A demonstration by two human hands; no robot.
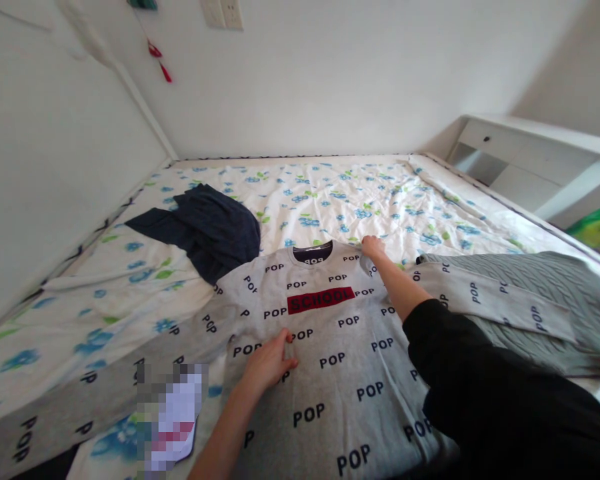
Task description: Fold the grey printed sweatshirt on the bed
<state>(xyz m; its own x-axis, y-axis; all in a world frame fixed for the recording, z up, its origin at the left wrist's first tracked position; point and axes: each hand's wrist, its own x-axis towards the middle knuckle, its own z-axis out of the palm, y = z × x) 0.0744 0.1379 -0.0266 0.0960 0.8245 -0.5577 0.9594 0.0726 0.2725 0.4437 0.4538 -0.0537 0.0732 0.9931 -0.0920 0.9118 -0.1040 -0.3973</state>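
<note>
1. Status: the grey "POP" sweatshirt [325,373] lies flat, front up, on the floral bedspread [350,200]; both sleeves remain outstretched, unfolded.
2. Your left hand [269,365] sits on its chest, fingers together; clamping cannot be determined.
3. Your right hand [373,247] sits beside the collar; grip likewise indeterminate.
4. Containers: a white drawer unit [525,160] stands beyond the bed, drawers closed.

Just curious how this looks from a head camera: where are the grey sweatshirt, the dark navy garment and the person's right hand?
Grey sweatshirt [325,347]: head view, on the chest.
Dark navy garment [210,227]: head view, on its folds.
Right hand [373,247]: head view, on the back of the hand.
</note>
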